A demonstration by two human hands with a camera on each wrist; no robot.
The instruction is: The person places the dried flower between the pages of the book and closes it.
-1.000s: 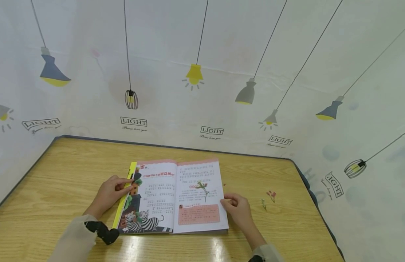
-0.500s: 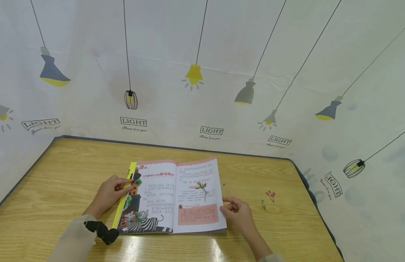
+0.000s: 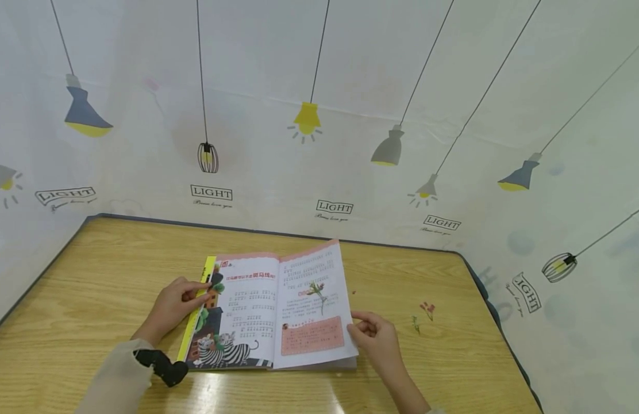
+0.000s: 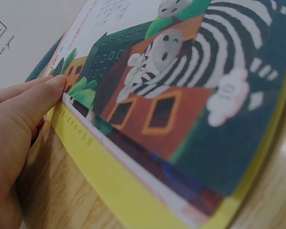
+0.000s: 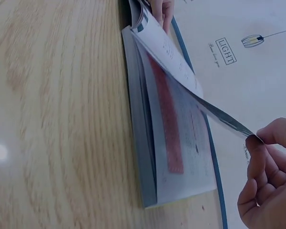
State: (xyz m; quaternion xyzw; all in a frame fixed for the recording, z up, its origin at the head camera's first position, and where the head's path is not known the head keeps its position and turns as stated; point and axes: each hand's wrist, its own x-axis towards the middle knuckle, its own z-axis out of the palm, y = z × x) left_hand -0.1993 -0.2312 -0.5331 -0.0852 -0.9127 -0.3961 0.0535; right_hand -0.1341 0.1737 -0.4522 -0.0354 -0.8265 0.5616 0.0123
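Note:
An open book (image 3: 247, 319) with a zebra picture on its left page lies on the table. My left hand (image 3: 172, 307) holds its yellow left edge, thumb on the page margin in the left wrist view. With thumb and index finger, my right hand (image 3: 378, 339) pinches the outer edge of the right page (image 5: 174, 59), which slants up off the pages beneath. On that page lies a pressed flower sprig (image 3: 317, 291) with green stem and small reddish buds. The right wrist view shows a lower page (image 5: 193, 157) with a red strip under the raised one.
Right of the book, a small red flower sprig (image 3: 427, 309) and a small green sprig (image 3: 415, 324) lie on the wooden table (image 3: 118, 259). A tiny red bit (image 3: 353, 292) is near the book. A lamp-patterned white backdrop (image 3: 268, 161) stands behind the table.
The right page has risen, its far corner tilting up and left, and more of the page below shows at the near edge. The sprig rides along on it. My left hand stays put.

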